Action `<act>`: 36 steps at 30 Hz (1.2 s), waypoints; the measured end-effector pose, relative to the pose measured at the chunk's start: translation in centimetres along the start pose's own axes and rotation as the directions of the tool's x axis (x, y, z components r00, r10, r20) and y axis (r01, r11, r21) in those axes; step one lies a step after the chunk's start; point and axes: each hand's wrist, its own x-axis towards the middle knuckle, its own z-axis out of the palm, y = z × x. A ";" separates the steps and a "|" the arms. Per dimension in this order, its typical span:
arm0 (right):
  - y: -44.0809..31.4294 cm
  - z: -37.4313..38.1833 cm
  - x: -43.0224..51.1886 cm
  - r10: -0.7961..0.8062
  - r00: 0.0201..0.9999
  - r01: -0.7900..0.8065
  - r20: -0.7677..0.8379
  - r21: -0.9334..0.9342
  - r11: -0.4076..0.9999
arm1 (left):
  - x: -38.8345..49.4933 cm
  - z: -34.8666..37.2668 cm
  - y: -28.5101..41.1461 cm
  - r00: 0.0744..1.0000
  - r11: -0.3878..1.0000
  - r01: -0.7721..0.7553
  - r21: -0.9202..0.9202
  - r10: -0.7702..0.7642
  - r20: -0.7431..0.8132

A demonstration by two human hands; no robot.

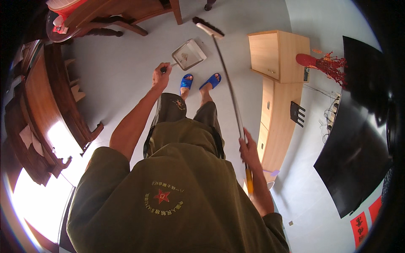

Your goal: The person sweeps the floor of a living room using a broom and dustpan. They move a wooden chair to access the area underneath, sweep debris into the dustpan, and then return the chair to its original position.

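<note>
My left hand [162,75] is closed around the dark handle end of a long-handled dustpan [190,55]. The pan is ahead of my feet, with some small debris in it. A broom's thin metal pole [232,91] runs through my right hand [249,148], which grips it above the yellow handle section [249,182]. The broom head [208,27], with dark bristles and a pale base, is at the far end, to the right of the dustpan and apart from it. Whether the bristles touch the floor I cannot tell.
Blue slippers [186,81] are on my feet. A light wooden cabinet [278,57] lines the right side, near a large black television [354,132] and loose cables. Dark wooden furniture [52,95] stands left, and a wooden chair or bench [148,11] with a round-edged table is at the top left.
</note>
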 end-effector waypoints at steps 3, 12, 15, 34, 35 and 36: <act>2.7 1.6 8.4 -0.458 0.870 0.380 -0.185 -0.341 0.860 | -1.2 -2.3 -1.1 1.000 1.000 -0.007 -0.001 0.007 -0.021; 4.4 8.6 4.4 -0.102 0.985 0.139 0.139 -0.287 0.948 | -2.2 -3.1 -1.8 0.997 0.995 -0.006 0.102 0.014 -0.082; 5.7 8.1 0.0 -0.172 0.952 0.193 0.254 -0.062 0.979 | -1.5 -3.4 -2.9 0.996 0.990 0.013 0.143 0.000 -0.088; -1.1 3.2 10.9 -0.440 0.894 0.366 -0.082 -0.432 0.825 | -7.7 -13.1 -10.7 0.962 0.975 0.191 -0.116 -0.210 -0.176; -2.1 4.6 11.7 -0.356 0.931 0.294 -0.084 -0.405 0.866 | -8.1 -13.2 -10.8 0.957 0.971 0.223 -0.086 -0.235 -0.167; -2.7 5.6 12.0 -0.271 0.959 0.221 -0.084 -0.378 0.899 | -8.5 -13.2 -10.5 0.953 0.966 0.252 -0.058 -0.258 -0.161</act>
